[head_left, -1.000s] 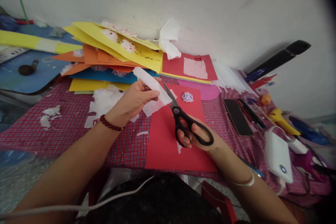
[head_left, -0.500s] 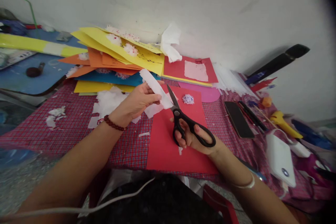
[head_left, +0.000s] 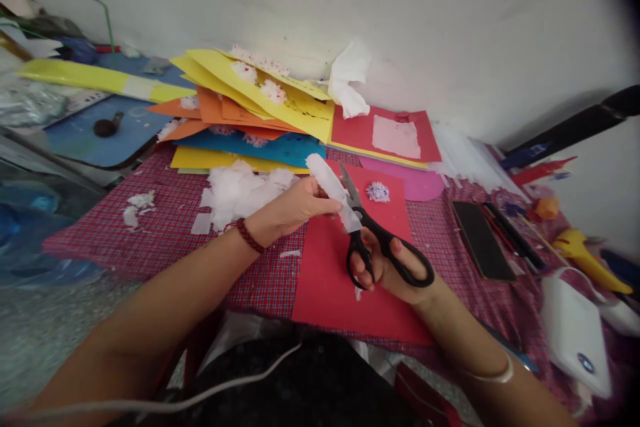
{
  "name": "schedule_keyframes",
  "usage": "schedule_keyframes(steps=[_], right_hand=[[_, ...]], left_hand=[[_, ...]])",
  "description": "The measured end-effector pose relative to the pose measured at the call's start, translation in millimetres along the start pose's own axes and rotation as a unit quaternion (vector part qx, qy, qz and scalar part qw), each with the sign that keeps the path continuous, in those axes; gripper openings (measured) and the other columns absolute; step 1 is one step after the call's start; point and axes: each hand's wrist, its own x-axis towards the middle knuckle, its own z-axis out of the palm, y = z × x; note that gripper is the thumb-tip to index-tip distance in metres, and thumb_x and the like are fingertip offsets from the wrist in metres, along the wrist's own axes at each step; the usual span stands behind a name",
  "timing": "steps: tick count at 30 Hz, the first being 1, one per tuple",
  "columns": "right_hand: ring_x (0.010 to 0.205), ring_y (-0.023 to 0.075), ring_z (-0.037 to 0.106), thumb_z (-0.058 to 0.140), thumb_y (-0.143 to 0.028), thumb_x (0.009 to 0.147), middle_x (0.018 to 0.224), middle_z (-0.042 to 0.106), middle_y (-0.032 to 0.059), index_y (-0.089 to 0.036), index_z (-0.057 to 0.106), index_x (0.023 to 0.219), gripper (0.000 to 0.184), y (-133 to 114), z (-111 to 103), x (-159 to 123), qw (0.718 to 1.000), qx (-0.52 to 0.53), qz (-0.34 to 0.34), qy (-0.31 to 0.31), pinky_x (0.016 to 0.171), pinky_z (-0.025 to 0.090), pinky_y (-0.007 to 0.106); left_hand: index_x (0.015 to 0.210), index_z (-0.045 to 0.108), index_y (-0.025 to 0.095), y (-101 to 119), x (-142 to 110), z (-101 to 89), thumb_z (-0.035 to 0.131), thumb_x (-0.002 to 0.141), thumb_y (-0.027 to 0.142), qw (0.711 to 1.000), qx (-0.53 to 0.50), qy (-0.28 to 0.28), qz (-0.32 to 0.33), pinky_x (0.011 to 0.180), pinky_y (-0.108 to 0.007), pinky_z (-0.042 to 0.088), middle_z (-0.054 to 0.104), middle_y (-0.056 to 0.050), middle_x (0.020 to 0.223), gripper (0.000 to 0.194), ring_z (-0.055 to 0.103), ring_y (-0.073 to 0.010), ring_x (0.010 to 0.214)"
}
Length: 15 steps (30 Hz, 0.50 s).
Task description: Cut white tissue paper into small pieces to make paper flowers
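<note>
A folded strip of white tissue paper (head_left: 327, 180) is pinched between the thumb and fingers of my left hand (head_left: 300, 207). My right hand (head_left: 383, 267) has its fingers through the black handles of a pair of scissors (head_left: 383, 233). The blades are parted, with the lower end of the strip between them near the pivot. Both hands are above a red sheet of card (head_left: 325, 287), on which sits a small white-and-purple paper pompom (head_left: 377, 191). Left of the card lies a heap of white tissue pieces (head_left: 237, 190).
Behind are stacked yellow, orange and blue cards (head_left: 280, 107) with paper blossoms, and a red card with a pink square (head_left: 397, 137). On the right lie a phone (head_left: 483, 240), pens (head_left: 515, 237), a yellow glue gun (head_left: 585, 257) and a white power bank (head_left: 577, 333).
The camera view has turned left, so everything appears further right. The strip has come down deeper between the scissor blades, and my left hand has moved with it.
</note>
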Motion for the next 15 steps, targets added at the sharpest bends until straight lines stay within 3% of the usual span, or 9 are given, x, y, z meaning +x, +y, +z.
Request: schedule_keyframes(steps=[4, 7, 15], right_hand=[[0.062, 0.0116, 0.061, 0.064, -0.060, 0.091, 0.086, 0.070, 0.0050, -0.019, 0.058, 0.117, 0.049, 3.4, 0.2, 1.7, 1.000, 0.002, -0.008, 0.000, 0.057, 0.048, 0.023], [0.059, 0.0090, 0.056, 0.066, -0.058, 0.090, 0.080, 0.065, 0.0012, -0.020, 0.058, 0.117, 0.048, 7.1, 0.9, 3.0, 1.000, 0.010, -0.028, 0.006, 0.057, 0.047, 0.020], [0.044, 0.0039, 0.036, 0.063, -0.056, 0.094, 0.071, 0.053, -0.0047, -0.019, 0.058, 0.119, 0.045, 9.2, 5.0, -0.4, 0.997, -0.045, -0.031, 0.057, 0.037, 0.028, 0.016]], left_hand=[[0.079, 0.067, 0.013, 0.0, -2.8, 2.6, 0.070, 0.072, 0.015, 0.999, 0.039, -0.024, 0.001, 0.069, -0.028, 0.046, 0.069, -0.003, 0.075, 0.007, 0.062, -0.0130, 0.069], [0.081, 0.068, 0.013, -0.3, -2.5, 2.7, 0.073, 0.070, 0.016, 0.999, 0.043, -0.002, -0.001, 0.068, -0.027, 0.046, 0.070, -0.003, 0.078, 0.013, 0.061, -0.0127, 0.070], [0.083, 0.070, 0.013, -1.4, -1.1, 2.3, 0.076, 0.067, 0.017, 0.999, 0.029, 0.005, -0.012, 0.069, -0.026, 0.046, 0.071, -0.003, 0.080, 0.017, 0.060, -0.0120, 0.071]])
